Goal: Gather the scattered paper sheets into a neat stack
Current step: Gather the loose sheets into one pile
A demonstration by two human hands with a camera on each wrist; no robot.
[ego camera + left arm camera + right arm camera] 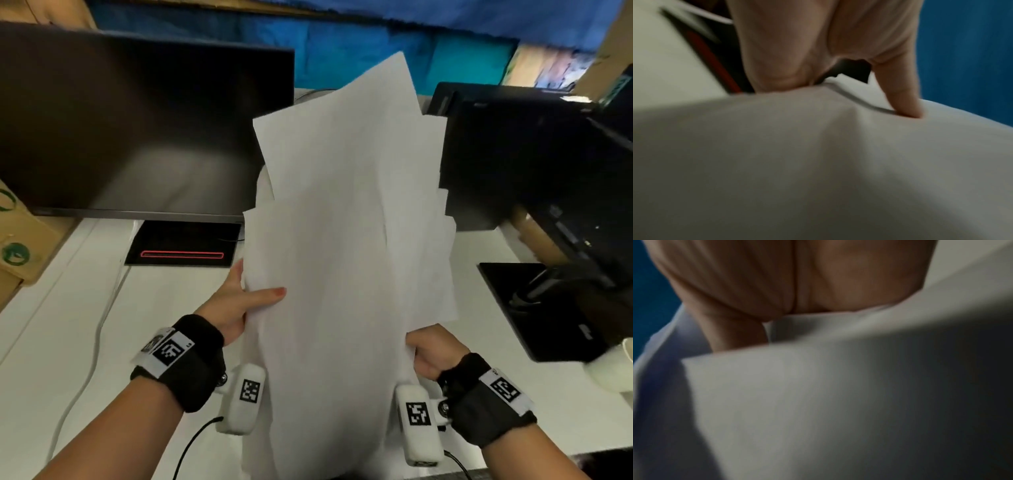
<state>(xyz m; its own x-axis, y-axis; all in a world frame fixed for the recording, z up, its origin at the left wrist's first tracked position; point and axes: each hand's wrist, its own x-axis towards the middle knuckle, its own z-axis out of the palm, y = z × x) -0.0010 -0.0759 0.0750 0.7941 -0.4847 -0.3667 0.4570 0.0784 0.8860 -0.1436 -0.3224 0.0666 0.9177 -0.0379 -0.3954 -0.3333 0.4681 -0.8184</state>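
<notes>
A loose bundle of several white paper sheets (346,240) stands upright above the white desk (68,342), its edges uneven and fanned at the top. My left hand (239,301) holds the bundle's left edge, thumb laid across the front and fingers behind. My right hand (431,353) grips the lower right edge in a closed fist. In the left wrist view the paper sheets (818,162) fill the lower frame, with my left hand (838,78) and its thumb pressed into them. The right wrist view shows my right hand (777,296) closed on the paper sheets (818,402), blurred.
A dark monitor (130,130) on a black base (185,243) stands at the back left. Black equipment (534,164) and a second monitor's stand (555,308) crowd the right. A cardboard box (20,240) sits at the far left. A white cable (89,342) runs over the desk.
</notes>
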